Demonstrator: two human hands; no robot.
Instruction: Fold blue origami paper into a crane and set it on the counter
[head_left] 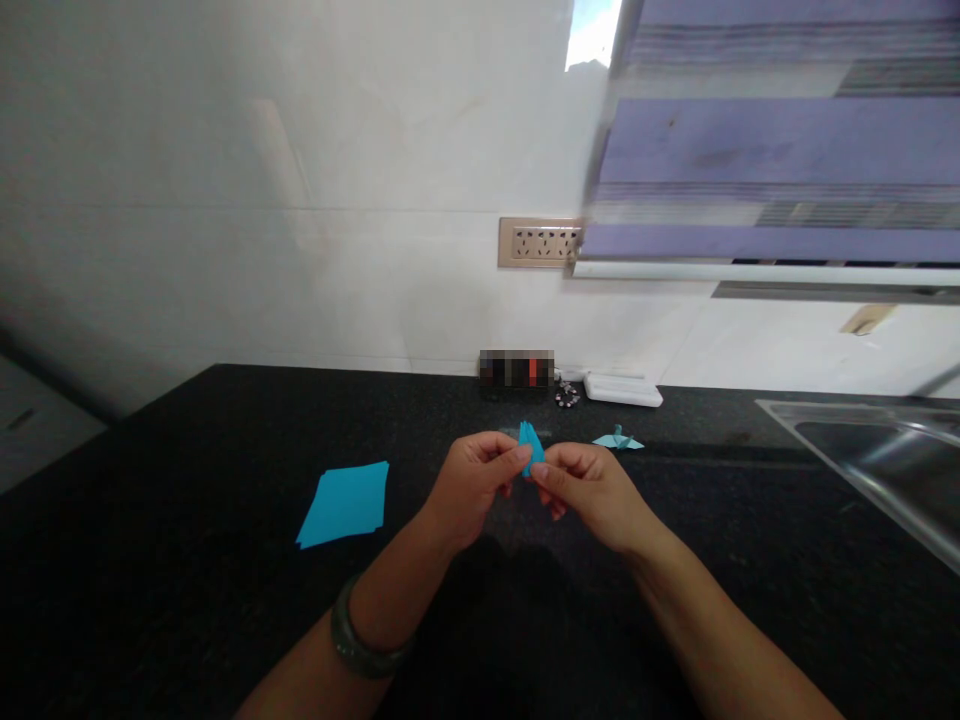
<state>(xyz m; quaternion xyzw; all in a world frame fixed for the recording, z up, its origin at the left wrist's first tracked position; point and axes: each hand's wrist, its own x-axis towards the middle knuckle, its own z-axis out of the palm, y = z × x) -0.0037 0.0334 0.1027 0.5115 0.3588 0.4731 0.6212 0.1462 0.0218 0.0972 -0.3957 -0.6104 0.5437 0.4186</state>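
Note:
Both hands meet above the black countertop (187, 600) and pinch one small folded piece of blue paper (530, 442). My left hand (474, 485) grips its left side with thumb and fingers closed; a dark bangle circles that wrist. My right hand (589, 490) pinches its lower right side. The paper's pointed tip sticks up between the fingertips. A finished blue folded paper figure (617, 440) lies on the counter just beyond my right hand. A small stack of flat blue paper sheets (346, 503) rests to the left of my left hand.
A steel sink (877, 455) is set into the counter at the right. Against the white wall stand a small dark blurred object (516, 369), a white flat item (622, 389) and a wall socket strip (538, 243). A purple striped blind (772, 150) hangs at upper right.

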